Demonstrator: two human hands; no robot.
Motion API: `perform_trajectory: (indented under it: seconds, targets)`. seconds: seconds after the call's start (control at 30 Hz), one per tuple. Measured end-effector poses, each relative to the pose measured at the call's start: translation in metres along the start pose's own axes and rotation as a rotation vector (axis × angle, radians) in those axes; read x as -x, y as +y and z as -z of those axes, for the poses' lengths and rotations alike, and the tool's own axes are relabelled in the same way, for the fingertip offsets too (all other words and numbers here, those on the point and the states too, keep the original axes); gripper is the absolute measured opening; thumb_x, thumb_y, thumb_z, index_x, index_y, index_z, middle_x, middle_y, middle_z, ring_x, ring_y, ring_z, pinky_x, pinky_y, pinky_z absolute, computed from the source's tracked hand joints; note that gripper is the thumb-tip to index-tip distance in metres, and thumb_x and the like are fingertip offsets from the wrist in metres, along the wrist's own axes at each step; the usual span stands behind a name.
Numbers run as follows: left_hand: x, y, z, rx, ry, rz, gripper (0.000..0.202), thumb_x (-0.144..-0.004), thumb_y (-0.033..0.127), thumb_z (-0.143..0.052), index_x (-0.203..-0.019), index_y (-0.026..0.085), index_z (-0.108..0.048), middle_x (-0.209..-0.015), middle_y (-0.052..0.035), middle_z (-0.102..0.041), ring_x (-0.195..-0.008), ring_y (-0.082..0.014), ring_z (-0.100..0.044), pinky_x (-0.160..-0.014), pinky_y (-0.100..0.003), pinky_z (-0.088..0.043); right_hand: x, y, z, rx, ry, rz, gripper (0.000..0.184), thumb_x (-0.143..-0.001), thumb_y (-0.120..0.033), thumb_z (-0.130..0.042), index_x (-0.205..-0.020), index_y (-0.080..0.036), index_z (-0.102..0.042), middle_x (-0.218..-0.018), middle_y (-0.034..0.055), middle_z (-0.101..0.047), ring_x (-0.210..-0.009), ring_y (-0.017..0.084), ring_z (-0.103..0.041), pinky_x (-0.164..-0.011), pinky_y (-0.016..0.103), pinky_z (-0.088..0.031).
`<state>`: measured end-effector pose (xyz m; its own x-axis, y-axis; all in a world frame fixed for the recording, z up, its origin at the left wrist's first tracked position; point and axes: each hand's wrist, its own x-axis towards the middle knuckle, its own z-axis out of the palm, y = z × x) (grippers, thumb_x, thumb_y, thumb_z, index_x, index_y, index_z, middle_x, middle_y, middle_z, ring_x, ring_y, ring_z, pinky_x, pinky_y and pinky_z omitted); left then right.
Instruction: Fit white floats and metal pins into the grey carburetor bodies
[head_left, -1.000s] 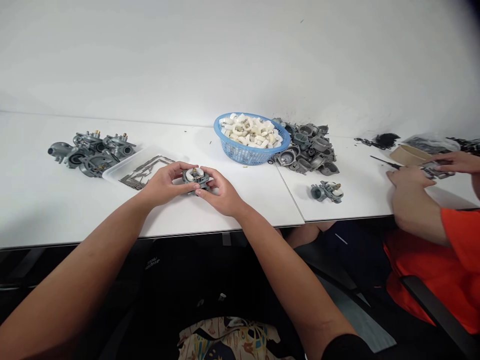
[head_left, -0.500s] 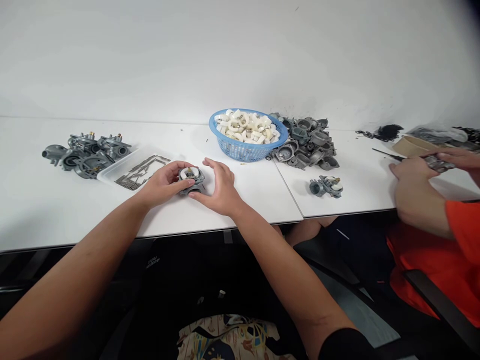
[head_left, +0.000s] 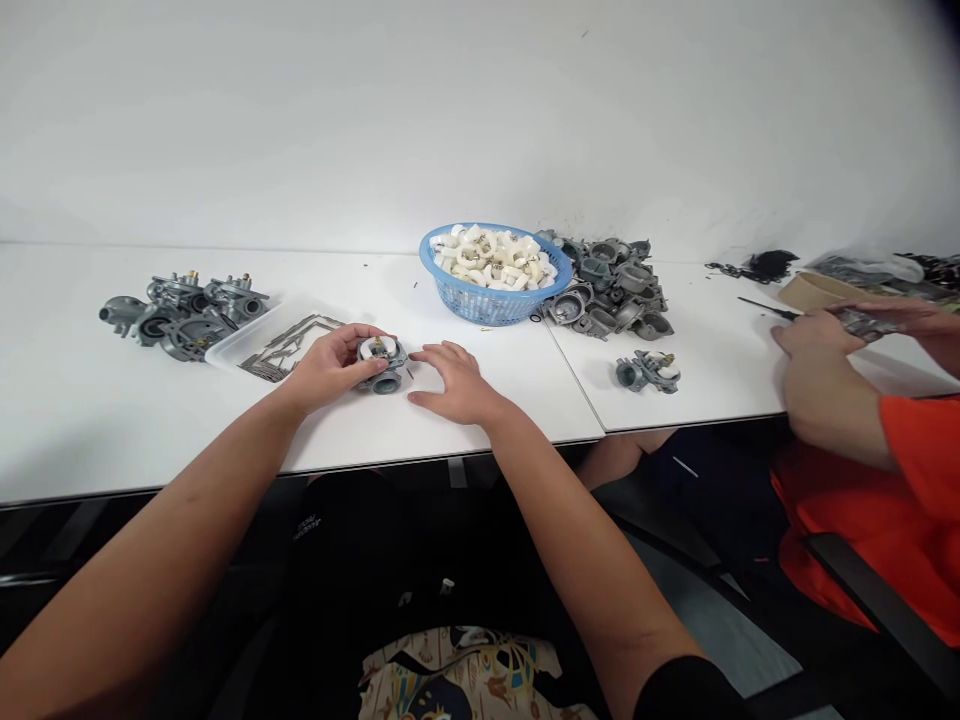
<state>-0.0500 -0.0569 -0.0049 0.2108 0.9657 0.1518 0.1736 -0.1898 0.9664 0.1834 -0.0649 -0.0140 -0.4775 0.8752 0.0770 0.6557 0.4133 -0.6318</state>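
Note:
A grey metal carburetor body (head_left: 386, 382) with a white float (head_left: 378, 347) on top sits on the white table. My left hand (head_left: 337, 365) grips it from the left, thumb across its near side and fingers behind. Just to its right, my right hand (head_left: 454, 384) is open with fingers apart, not touching the carburetor. A thin dark pin (head_left: 409, 370) shows between the carburetor and my right hand; whether it lies on the table or touches the body, I cannot tell. Left of my left hand, a clear plastic tray (head_left: 225, 352) holds many thin metal pins (head_left: 289, 342).
A blue basket (head_left: 491, 305) of white floats stands behind my hands. Grey carburetor bodies (head_left: 611, 285) are heaped beside it, with one fitted carburetor (head_left: 649, 371) nearer. Assembled carburetors (head_left: 184, 315) sit at the left. A co-worker's hands (head_left: 825, 330) hold a metal part and a screwdriver at the right.
My right hand has drawn away from the carburetor to the right. A thin pin now shows beside the carburetor. My left hand keeps its grip. The view has shifted slightly.

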Motion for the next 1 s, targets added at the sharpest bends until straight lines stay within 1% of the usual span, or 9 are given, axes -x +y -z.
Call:
perform_trajectory:
  seconds: [0.13,0.23,0.47,0.63,0.7,0.8,0.87,0.93,1.0]
  targets:
    - [0.001,0.002,-0.001,-0.007,-0.002,0.002,0.053,-0.069,0.044,-0.090,-0.110,0.017,-0.070,-0.094,-0.0083,-0.076,-0.076,-0.0193,-0.070,-0.064,-0.030,-0.058,-0.004,0.003,-0.005,0.049,0.036,-0.030,0.042,-0.093,-0.045,-0.069,-0.133,-0.033,-0.071,-0.161,0.0069,-0.047,-0.158,0.037,-0.026,-0.128,0.062,-0.018]
    - [0.001,0.003,-0.001,-0.011,-0.006,0.011,0.053,-0.068,0.044,-0.090,-0.110,0.018,-0.070,-0.092,-0.0079,-0.075,-0.074,-0.0188,-0.069,-0.061,-0.029,-0.057,-0.005,0.003,-0.009,0.056,0.082,-0.018,0.030,-0.094,-0.047,-0.069,-0.122,-0.038,-0.077,-0.158,0.0026,-0.052,-0.156,0.037,-0.031,-0.127,0.063,-0.023]
    - [0.000,0.000,0.002,-0.024,-0.049,0.036,0.055,-0.072,0.047,-0.088,-0.113,0.017,-0.068,-0.090,-0.0069,-0.073,-0.074,-0.0186,-0.067,-0.062,-0.029,-0.057,0.000,-0.002,-0.005,0.163,0.063,-0.032,0.036,-0.100,-0.045,-0.060,-0.133,-0.035,-0.072,-0.160,0.0008,-0.050,-0.158,0.030,-0.031,-0.129,0.052,-0.026]
    - [0.000,-0.001,0.004,-0.043,-0.061,0.032,0.055,-0.072,0.048,-0.088,-0.115,0.018,-0.068,-0.098,-0.0081,-0.074,-0.077,-0.0198,-0.068,-0.063,-0.031,-0.058,0.005,-0.002,-0.001,0.218,0.016,-0.035,0.040,-0.106,-0.034,-0.046,-0.140,-0.035,-0.067,-0.165,-0.0028,-0.042,-0.161,0.031,-0.023,-0.131,0.053,-0.023]
    - [0.000,0.000,0.003,-0.045,-0.060,0.025,0.054,-0.072,0.048,-0.087,-0.115,0.019,-0.069,-0.097,-0.0075,-0.073,-0.076,-0.0192,-0.067,-0.062,-0.031,-0.057,0.008,-0.003,0.001,0.236,-0.013,-0.025,0.044,-0.106,-0.030,-0.042,-0.145,-0.032,-0.062,-0.165,-0.0029,-0.040,-0.162,0.032,-0.017,-0.132,0.060,-0.014]
    - [0.000,0.001,0.002,-0.045,-0.057,0.014,0.053,-0.072,0.047,-0.087,-0.113,0.019,-0.070,-0.096,-0.0065,-0.073,-0.075,-0.0179,-0.066,-0.062,-0.029,-0.056,0.016,-0.005,0.002,0.259,-0.041,0.021,0.047,-0.107,-0.031,-0.040,-0.151,-0.028,-0.055,-0.163,-0.0033,-0.042,-0.162,0.035,-0.012,-0.125,0.072,0.013]
    - [0.000,0.000,0.002,-0.052,-0.049,0.007,0.052,-0.072,0.047,-0.087,-0.113,0.019,-0.071,-0.094,-0.0061,-0.073,-0.074,-0.0176,-0.066,-0.061,-0.030,-0.056,0.022,-0.006,0.003,0.256,-0.034,0.059,0.047,-0.108,-0.031,-0.038,-0.152,-0.028,-0.053,-0.160,-0.0037,-0.047,-0.162,0.035,-0.013,-0.119,0.075,0.024]
    - [-0.001,-0.001,0.003,-0.065,-0.035,-0.001,0.054,-0.070,0.048,-0.088,-0.113,0.019,-0.071,-0.094,-0.0066,-0.074,-0.073,-0.0185,-0.066,-0.061,-0.032,-0.057,0.029,-0.003,0.005,0.242,-0.020,0.072,0.046,-0.108,-0.029,-0.036,-0.150,-0.029,-0.055,-0.158,-0.0042,-0.050,-0.162,0.033,-0.016,-0.119,0.075,0.023]
    - [-0.001,-0.003,0.003,-0.077,-0.025,-0.009,0.055,-0.070,0.048,-0.088,-0.114,0.019,-0.072,-0.095,-0.0074,-0.074,-0.073,-0.0198,-0.067,-0.062,-0.034,-0.058,0.035,0.004,0.007,0.224,0.002,0.056,0.043,-0.108,-0.028,-0.038,-0.145,-0.031,-0.060,-0.154,-0.0045,-0.055,-0.161,0.032,-0.020,-0.122,0.074,0.016]
